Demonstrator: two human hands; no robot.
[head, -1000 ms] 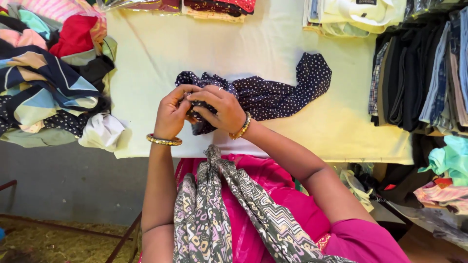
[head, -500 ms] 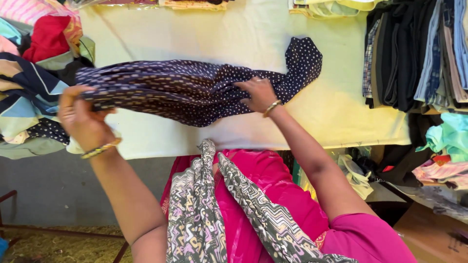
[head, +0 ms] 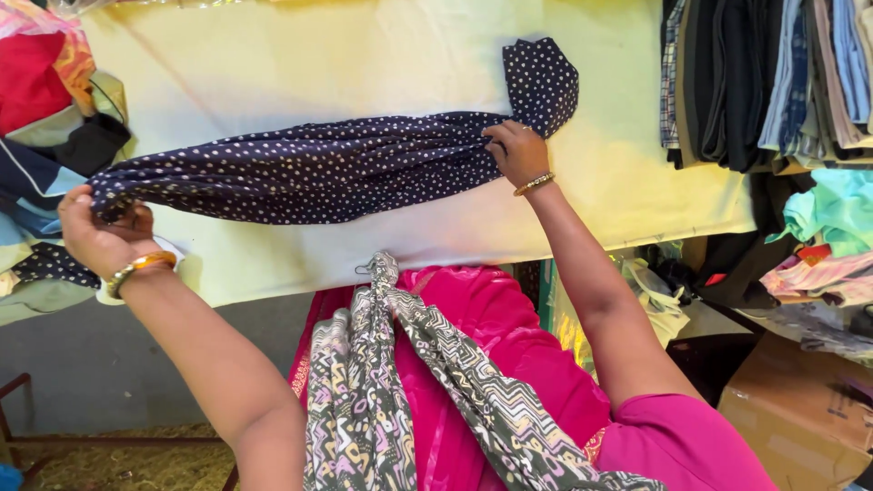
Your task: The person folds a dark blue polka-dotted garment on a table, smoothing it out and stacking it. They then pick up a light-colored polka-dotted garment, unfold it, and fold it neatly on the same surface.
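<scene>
The left hand [head: 102, 238] was closed on one end of a navy polka-dot cloth [head: 309, 170], just past the table's left edge. The right hand [head: 515, 153] pinched the same cloth near its other end, out on the table [head: 273, 64]. The cloth stretched bunched between them across the pale yellow tabletop, its far end folded flat beyond the right hand. Folded clothes [head: 50, 109] were piled at the left edge, and dark garments [head: 755, 82] lay stacked at the right edge.
</scene>
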